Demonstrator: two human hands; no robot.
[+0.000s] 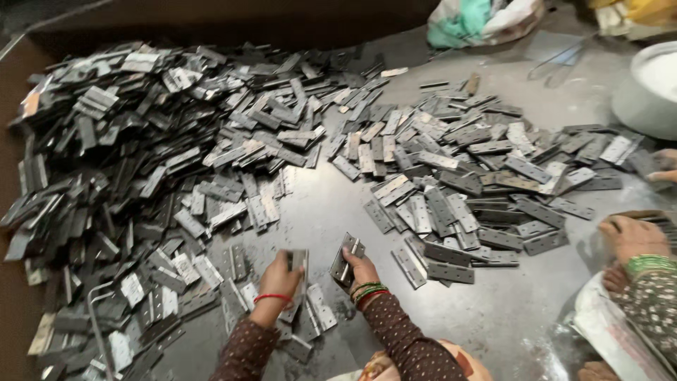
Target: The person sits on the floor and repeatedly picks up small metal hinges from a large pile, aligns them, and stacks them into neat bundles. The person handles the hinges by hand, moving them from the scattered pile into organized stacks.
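My left hand (280, 279) grips a grey metal hinge leaf (297, 262) held upright, low in the middle of the view. Just to its right my right hand (361, 268) holds another metal hinge (347, 259), tilted and partly folded. Both hands hover over a few loose hinges (310, 317) lying on the dark metal floor (493, 310). A red band circles my left wrist, green and red bangles my right. My sleeves are brown with small dots.
A big heap of grey hinge leaves (141, 162) fills the left. A smaller spread of hinges (465, 176) lies right of centre. Another person's hand (631, 236) with green bangles works at the right edge. A white basin (652, 85) and a cloth bundle (479, 21) sit at the back.
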